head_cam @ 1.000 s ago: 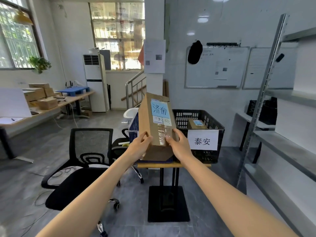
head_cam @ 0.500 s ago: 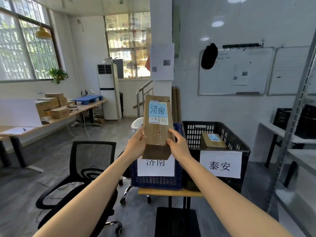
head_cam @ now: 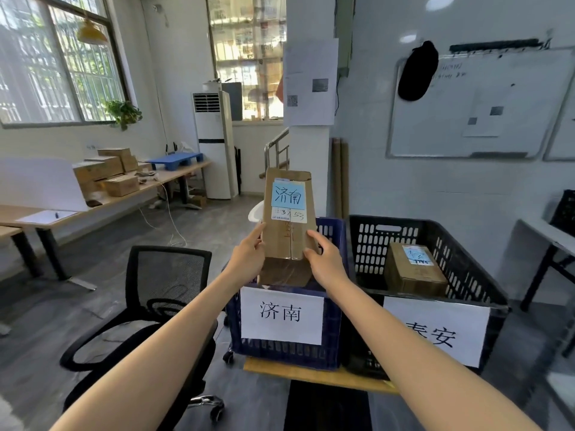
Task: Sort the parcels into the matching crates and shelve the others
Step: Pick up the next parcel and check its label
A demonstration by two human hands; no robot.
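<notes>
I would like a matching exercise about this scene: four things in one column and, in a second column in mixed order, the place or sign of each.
Things:
1. tall parcel
2. blue crate
3. black crate
4. small parcel

Places or signs:
A. lies inside the black crate
B. bears a white sign reading 济南
C. gripped between the left hand and the right hand
D. bears a white sign reading 泰安

Pairs: 1-C, 2-B, 3-D, 4-A

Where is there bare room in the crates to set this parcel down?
The black crate has a free strip between its left wall and the parcel lying inside, toward the front right. Of the blue crate, the inside is hidden behind the held parcel and the left hand and right hand gripping it, so I cannot tell.
</notes>
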